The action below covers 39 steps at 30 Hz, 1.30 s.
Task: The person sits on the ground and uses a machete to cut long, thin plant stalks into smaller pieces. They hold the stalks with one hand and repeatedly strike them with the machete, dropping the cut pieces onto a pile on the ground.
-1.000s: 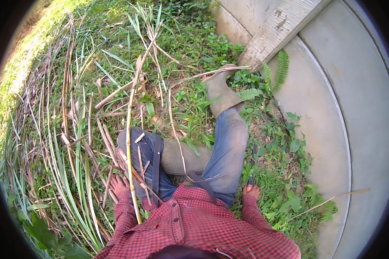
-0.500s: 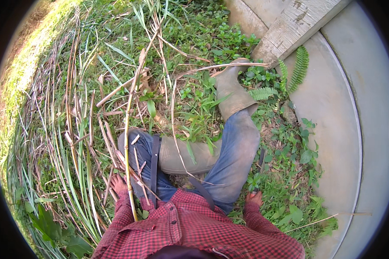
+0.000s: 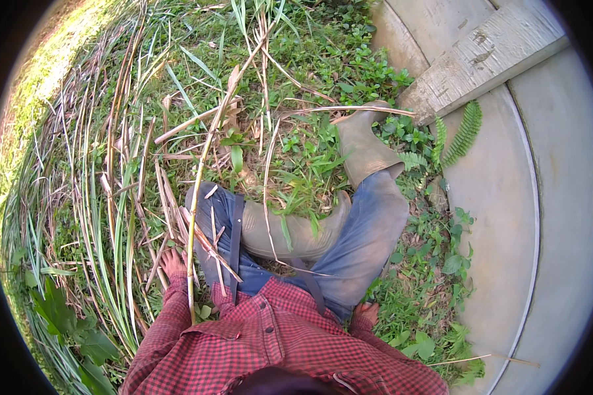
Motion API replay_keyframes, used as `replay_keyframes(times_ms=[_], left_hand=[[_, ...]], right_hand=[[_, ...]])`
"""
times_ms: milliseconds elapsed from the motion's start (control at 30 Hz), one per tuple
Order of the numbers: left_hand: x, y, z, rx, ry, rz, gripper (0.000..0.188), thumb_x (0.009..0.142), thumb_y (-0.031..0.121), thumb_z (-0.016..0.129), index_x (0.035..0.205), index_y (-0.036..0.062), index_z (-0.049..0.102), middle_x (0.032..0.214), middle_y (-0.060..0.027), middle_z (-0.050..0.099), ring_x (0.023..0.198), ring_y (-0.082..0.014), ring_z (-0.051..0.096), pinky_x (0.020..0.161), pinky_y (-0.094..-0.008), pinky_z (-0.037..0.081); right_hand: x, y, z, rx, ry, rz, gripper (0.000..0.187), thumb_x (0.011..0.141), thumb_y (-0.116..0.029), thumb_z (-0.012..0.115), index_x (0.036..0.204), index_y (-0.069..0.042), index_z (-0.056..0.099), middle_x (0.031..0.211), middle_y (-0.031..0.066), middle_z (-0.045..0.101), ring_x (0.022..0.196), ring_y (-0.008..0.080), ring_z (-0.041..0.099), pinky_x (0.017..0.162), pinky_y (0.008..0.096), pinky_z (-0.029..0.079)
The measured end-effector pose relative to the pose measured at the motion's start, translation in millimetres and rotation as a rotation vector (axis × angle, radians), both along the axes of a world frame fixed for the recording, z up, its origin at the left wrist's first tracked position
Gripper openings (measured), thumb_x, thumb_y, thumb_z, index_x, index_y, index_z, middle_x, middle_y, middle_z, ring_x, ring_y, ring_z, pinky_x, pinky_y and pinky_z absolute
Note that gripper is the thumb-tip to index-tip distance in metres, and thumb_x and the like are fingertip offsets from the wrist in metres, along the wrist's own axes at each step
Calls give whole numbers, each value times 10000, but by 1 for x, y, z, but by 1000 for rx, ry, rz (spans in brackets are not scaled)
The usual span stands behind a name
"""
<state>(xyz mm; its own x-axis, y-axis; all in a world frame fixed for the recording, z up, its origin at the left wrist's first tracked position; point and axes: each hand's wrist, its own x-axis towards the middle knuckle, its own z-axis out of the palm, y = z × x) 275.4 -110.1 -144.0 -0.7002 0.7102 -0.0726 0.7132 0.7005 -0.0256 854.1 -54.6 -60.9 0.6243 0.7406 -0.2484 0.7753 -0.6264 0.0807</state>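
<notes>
My left hand (image 3: 173, 262) lies on the ground beside my left knee, fingers stretched out among dry stalks. It grips nothing that I can see. At my right hip, my right hand (image 3: 367, 312) is low against the grass, partly covered by my thigh. Its fingers look closed around the handle of a dark-bladed knife, which showed half a second ago; the blade is now hidden behind my leg. A long yellowish cane stalk (image 3: 203, 161) slants past my left knee. Broken dry stalk pieces (image 3: 212, 247) lie across my left thigh.
I sit with legs bent in jeans and rubber boots (image 3: 369, 145). Cut stalks and long grass (image 3: 112, 197) cover the left side. A weathered plank (image 3: 484, 62) leans over a curved concrete surface (image 3: 494, 197) at the right. Ferns (image 3: 464, 135) grow along its edge.
My right hand has drawn in toward my hip, and the knife's blade has gone out of sight behind my thigh. The view has shifted slightly; my left hand stays on the ground.
</notes>
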Motion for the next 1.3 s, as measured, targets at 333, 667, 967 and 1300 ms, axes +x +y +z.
replay_keyframes(times_ms=[333,667,967,1300], left_hand=[[-2,2,-2,98,62,-44,430,799,371,461,1040,22,535,1207,-174,463,1140,-363,392,978,-513,246],[10,9,39,171,-164,32,401,807,290,497,1113,30,499,1251,-205,423,1190,-374,342,1017,-498,196],[48,27,120,592,-996,348,424,948,340,314,899,-4,557,548,-54,522,482,-157,505,470,-258,415],[94,62,161,362,-2072,649,460,878,538,390,779,92,441,541,10,387,364,-89,339,338,-235,294]], right_hand=[[1,0,-3,-17,-25,27,516,704,-328,647,1070,-40,425,1049,185,501,913,381,535,765,483,429],[22,1,26,79,324,32,515,728,-247,653,1088,49,433,990,225,543,849,370,547,776,439,417],[4,50,95,582,600,-388,406,785,-184,522,1114,16,395,775,131,599,458,173,537,348,287,393],[-95,213,193,457,872,457,300,834,-301,592,896,-17,516,570,50,526,471,137,510,439,274,414]])
